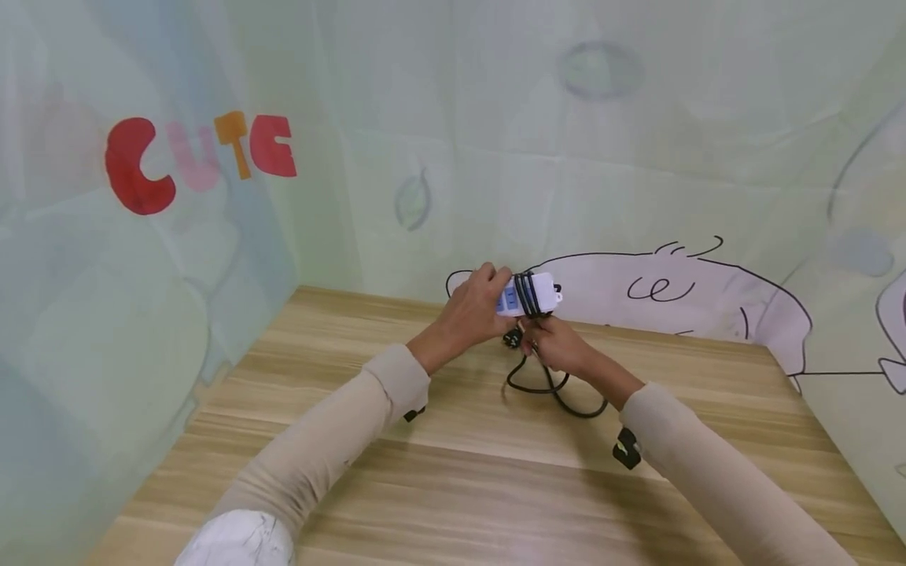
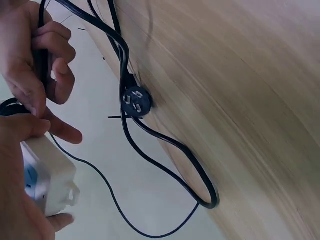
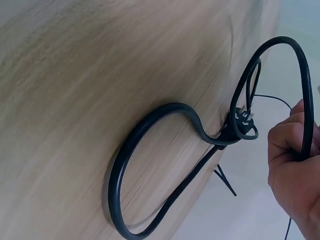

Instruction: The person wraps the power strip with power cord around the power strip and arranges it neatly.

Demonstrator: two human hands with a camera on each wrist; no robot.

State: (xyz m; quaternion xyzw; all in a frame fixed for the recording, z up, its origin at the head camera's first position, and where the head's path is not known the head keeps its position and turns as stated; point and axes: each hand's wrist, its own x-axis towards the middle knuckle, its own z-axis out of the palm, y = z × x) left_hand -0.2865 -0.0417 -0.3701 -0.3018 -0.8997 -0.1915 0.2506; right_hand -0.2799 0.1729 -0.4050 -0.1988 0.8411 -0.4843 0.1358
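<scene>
My left hand (image 1: 476, 305) grips one end of a white power strip (image 1: 546, 292) with blue sockets, held above the far part of the table. Several turns of black cord are wrapped round the strip's middle. Just below it, my right hand (image 1: 561, 347) holds the black cord (image 3: 116, 185) in curled fingers. From there the loose length hangs and loops down on the wood. A three-pin plug (image 2: 137, 101) on the cord shows its prongs near the table's far edge. In the left wrist view, the left fingers hide part of the strip.
The wood-grain table (image 1: 453, 487) runs back to a pale printed cloth wall (image 1: 481, 173). Red, pink and orange letters mark the cloth on the left. A cartoon outline (image 1: 679, 295) is printed behind the far edge. Dark straps show at both wrists.
</scene>
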